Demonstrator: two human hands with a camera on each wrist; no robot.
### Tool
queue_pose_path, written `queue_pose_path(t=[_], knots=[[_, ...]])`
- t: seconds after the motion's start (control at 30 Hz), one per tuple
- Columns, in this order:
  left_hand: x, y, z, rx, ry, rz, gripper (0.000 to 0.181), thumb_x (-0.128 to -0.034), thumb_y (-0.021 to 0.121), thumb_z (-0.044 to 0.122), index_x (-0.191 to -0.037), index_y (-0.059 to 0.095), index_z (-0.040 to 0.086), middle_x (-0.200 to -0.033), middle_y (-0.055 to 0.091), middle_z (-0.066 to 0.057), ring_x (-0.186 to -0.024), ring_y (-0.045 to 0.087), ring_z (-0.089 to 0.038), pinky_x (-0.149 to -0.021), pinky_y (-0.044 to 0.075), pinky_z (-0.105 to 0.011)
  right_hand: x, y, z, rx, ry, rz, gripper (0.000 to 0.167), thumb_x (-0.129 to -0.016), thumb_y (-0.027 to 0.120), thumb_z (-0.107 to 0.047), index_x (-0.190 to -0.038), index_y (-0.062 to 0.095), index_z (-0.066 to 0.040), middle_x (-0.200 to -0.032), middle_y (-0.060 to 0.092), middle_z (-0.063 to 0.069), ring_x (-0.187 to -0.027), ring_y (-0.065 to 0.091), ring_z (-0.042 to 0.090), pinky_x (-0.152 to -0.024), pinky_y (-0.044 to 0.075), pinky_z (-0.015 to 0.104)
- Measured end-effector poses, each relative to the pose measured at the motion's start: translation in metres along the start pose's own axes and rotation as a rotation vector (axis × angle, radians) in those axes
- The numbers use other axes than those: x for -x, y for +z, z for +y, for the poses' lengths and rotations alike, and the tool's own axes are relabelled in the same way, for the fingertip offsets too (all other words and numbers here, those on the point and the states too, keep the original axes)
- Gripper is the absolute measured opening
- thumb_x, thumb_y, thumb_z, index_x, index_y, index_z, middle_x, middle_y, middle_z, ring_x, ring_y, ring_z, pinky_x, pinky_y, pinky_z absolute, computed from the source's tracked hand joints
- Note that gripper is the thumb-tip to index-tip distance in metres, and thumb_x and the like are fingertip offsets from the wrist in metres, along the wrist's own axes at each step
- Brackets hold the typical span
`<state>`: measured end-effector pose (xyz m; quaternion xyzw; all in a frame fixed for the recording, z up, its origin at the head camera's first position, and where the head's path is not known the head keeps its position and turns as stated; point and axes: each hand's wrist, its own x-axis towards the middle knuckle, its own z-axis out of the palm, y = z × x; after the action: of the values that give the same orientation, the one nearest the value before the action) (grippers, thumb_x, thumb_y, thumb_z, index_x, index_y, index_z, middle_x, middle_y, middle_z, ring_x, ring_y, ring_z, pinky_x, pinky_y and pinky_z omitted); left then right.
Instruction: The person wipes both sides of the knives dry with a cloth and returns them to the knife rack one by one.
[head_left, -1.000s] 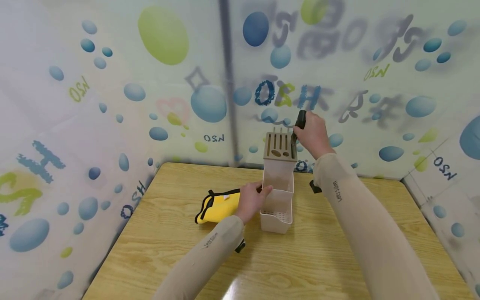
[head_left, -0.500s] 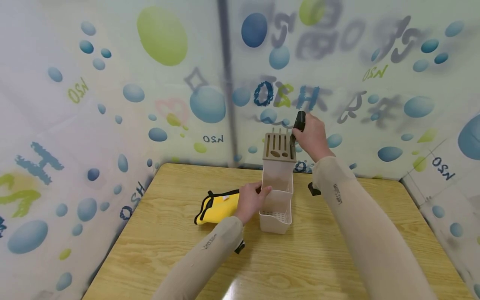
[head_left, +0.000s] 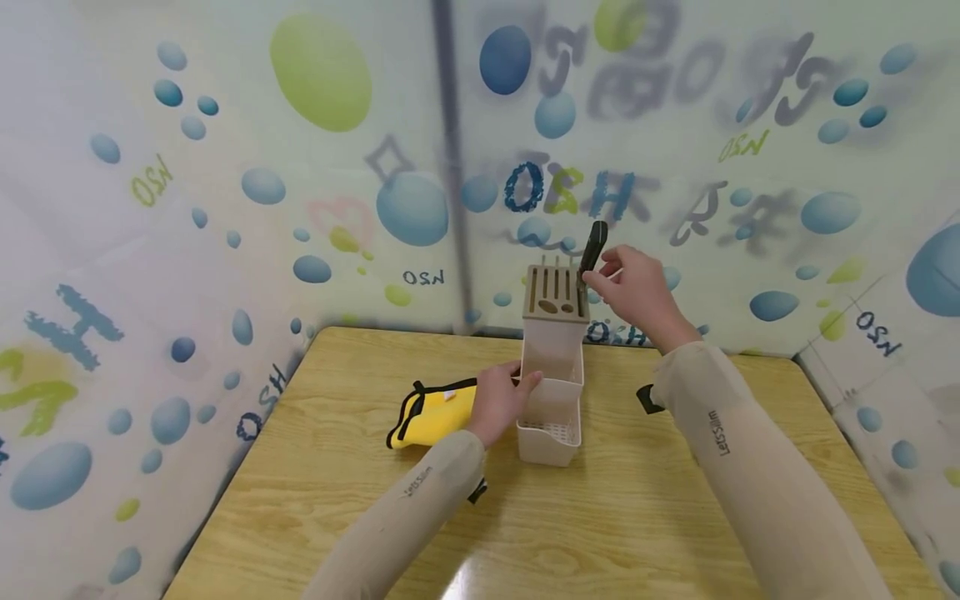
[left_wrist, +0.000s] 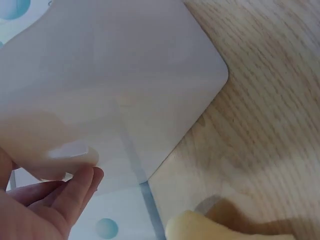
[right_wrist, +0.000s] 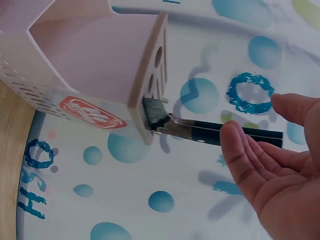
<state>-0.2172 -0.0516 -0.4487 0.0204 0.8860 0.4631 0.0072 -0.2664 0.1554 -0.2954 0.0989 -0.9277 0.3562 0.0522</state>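
Pinching the holder steady with your left hand, use your loosely spread right hand to check that the knife in the end slot sits fully down.

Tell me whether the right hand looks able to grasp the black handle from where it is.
Likely yes: the right hand is open right beside the black handle, which sticks up above the holder with nothing visibly blocking.
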Motion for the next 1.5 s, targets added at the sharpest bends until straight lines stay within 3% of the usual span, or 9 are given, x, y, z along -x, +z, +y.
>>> queue_pose_path(t=[0.23,0.53,0.63,0.87,1.03,1.17,1.33,1.4,1.5], knots=[[0.000,-0.004,0.005,-0.061,0.002,0.025,0.056,-0.1009,0.069,0.032,-0.147,0.057,0.003,-0.140,0.064,-0.015,-0.114,0.071,-0.029,-0.091,0.062,-0.043,0.020,-0.012,0.002,0.014,-0.063,0.033,0.048,-0.107,0.055,-0.030,-0.141,0.054,0.004,-0.127,0.062,0.023,-0.112,0.063,0.040,-0.094,0.054,0.057],[0.009,-0.021,0.019,-0.186,0.130,0.060,0.062,-0.1026,0.066,0.035,-0.155,0.047,0.007,-0.153,0.054,-0.014,-0.138,0.054,-0.032,-0.113,0.048,-0.048,0.045,-0.023,0.019,0.020,-0.104,0.136,0.047,-0.108,0.053,-0.029,-0.140,0.056,0.005,-0.126,0.060,0.026,-0.111,0.063,0.044,-0.094,0.052,0.061],[0.013,-0.025,0.021,-0.217,0.201,0.084,0.062,-0.1036,0.063,0.036,-0.155,0.047,0.007,-0.152,0.055,-0.015,-0.139,0.053,-0.033,-0.113,0.047,-0.050,0.052,-0.023,0.026,0.012,-0.104,0.153,0.047,-0.108,0.053,-0.028,-0.140,0.056,0.006,-0.129,0.059,0.027,-0.112,0.062,0.046,-0.096,0.052,0.062],[0.026,-0.032,0.023,-0.282,0.433,0.187,0.060,-0.1023,0.065,0.033,-0.151,0.051,0.001,-0.144,0.060,-0.021,-0.130,0.059,-0.039,-0.108,0.051,-0.054,0.064,-0.015,0.044,0.004,-0.103,0.198,0.044,-0.109,0.055,-0.025,-0.139,0.058,0.006,-0.131,0.058,0.028,-0.116,0.061,0.046,-0.098,0.052,0.062],[0.032,-0.031,0.021,-0.314,0.579,0.238,0.059,-0.1013,0.067,0.032,-0.147,0.054,-0.003,-0.146,0.058,-0.022,-0.131,0.059,-0.039,-0.110,0.049,-0.053,0.075,-0.006,0.060,-0.006,-0.142,0.294,0.038,-0.107,0.058,-0.018,-0.135,0.061,0.006,-0.127,0.061,0.027,-0.111,0.063,0.045,-0.095,0.053,0.061],[0.035,-0.030,0.018,-0.308,0.634,0.250,0.059,-0.1006,0.068,0.031,-0.146,0.054,-0.005,-0.147,0.057,-0.022,-0.132,0.058,-0.039,-0.112,0.047,-0.054,0.083,0.006,0.074,-0.022,-0.171,0.377,0.033,-0.105,0.060,-0.015,-0.131,0.066,0.004,-0.124,0.064,0.023,-0.105,0.066,0.040,-0.088,0.057,0.049],[0.042,-0.026,0.013,-0.341,0.650,0.239,0.063,-0.1001,0.067,0.033,-0.147,0.053,-0.006,-0.149,0.055,-0.023,-0.134,0.055,-0.041,-0.113,0.045,-0.057,0.094,0.020,0.090,-0.027,-0.197,0.442,0.027,-0.102,0.063,-0.008,-0.126,0.069,0.004,-0.119,0.067,0.023,-0.101,0.067,0.038,-0.083,0.046,0.009],[0.044,-0.023,0.011,-0.373,0.661,0.241,0.064,-0.0998,0.068,0.034,-0.148,0.052,-0.005,-0.148,0.055,-0.023,-0.134,0.056,-0.042,-0.112,0.045,-0.058,0.098,0.025,0.095,-0.031,-0.199,0.455,0.026,-0.101,0.064,-0.006,-0.124,0.070,0.005,-0.118,0.067,0.023,-0.100,0.067,0.038,-0.080,0.038,0.003],[0.048,-0.020,0.009,-0.423,0.682,0.261,0.065,-0.0990,0.068,0.036,-0.149,0.052,-0.003,-0.148,0.056,-0.024,-0.133,0.056,-0.041,-0.111,0.046,-0.057,0.104,0.031,0.102,-0.030,-0.190,0.457,0.025,-0.101,0.064,-0.006,-0.123,0.070,0.005,-0.117,0.067,0.023,-0.099,0.066,0.037,-0.080,0.037,0.002]])
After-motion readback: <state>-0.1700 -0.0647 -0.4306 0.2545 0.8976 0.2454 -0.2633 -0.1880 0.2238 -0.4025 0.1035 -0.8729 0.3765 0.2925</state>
